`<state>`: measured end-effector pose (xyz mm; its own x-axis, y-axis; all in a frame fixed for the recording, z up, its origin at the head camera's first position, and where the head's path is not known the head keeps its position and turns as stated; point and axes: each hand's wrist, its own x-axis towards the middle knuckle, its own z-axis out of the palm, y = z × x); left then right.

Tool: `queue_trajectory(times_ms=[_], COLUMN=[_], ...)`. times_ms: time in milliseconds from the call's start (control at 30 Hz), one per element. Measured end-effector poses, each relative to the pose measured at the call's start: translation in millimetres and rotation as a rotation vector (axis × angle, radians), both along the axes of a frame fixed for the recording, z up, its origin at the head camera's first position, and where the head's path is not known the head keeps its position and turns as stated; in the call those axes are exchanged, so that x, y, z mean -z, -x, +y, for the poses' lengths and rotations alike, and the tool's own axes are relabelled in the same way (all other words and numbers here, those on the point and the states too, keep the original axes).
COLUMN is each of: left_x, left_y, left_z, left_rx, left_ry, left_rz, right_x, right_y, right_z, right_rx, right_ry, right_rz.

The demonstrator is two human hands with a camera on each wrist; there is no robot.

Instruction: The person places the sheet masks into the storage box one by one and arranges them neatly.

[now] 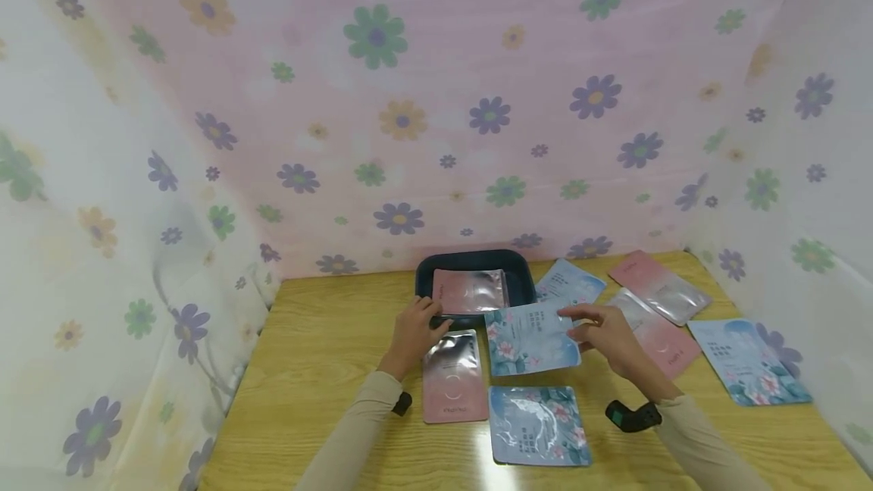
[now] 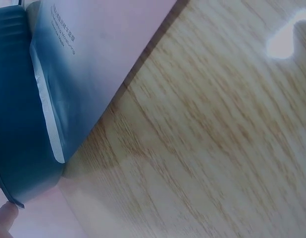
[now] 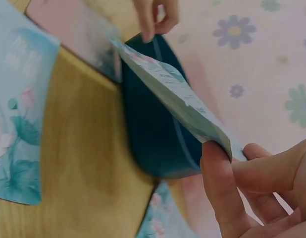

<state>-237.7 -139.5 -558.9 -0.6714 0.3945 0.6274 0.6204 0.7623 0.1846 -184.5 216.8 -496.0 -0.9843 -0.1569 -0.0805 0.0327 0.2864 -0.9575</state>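
Observation:
A dark tray stands at the back of the table, with a pink-and-silver face mask packet lying inside it. My left hand pinches the tray's near left rim between thumb and fingers. Between the thumb and fingers of my right hand is the right edge of a blue flowered face mask packet. That packet is tilted and raised, overlapping the tray's front right corner in the head view. The right wrist view shows this packet nearly edge-on above the tray.
A pink packet and a blue flowered packet lie in front of the tray. To the right are another blue packet, two pink-and-silver packets and a blue one at the table's edge. Flowered cloth hangs behind.

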Motion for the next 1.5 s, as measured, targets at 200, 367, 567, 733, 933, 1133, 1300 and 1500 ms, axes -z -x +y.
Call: queue_trajectory(times_ms=[200,367,567,733,933,1133,1300,1500], left_x=[-0.1,-3.1,-4.2,-4.5,-3.6,-1.3,-2.0,-2.6], left_y=[-1.5,-3.4,-3.2,-2.7,-0.9,-0.1,-1.3,-1.9], left_z=[-3.4,-3.3,-2.5,-1.5,-1.6,-3.2,-1.9,0.1], left_rx=[-0.010,-0.025,-0.022,-0.023,-0.022,-0.016,-0.008,0.007], left_ry=[-0.004,0.008,0.009,0.007,0.012,0.004,-0.010,-0.025], left_rz=[-0.034,-0.082,-0.063,-0.046,-0.054,-0.059,-0.062,-0.042], right_x=[-11.2,-17.0,-25.1,-28.9,-29.4,-30.8,-31.7,-28.8], right_y=[2.6,4.9,7.6,12.0,19.2,27.6,35.9,46.4], right_z=[4,7,7,6,1,-6,-11,-17], right_rx=[-0.004,-0.003,0.013,0.029,0.046,0.055,0.083,0.100], right_ry=[0.067,0.096,0.114,0.118,0.157,0.182,0.174,0.205], right_rz=[0.036,0.052,0.040,0.008,0.003,-0.015,-0.037,-0.081])
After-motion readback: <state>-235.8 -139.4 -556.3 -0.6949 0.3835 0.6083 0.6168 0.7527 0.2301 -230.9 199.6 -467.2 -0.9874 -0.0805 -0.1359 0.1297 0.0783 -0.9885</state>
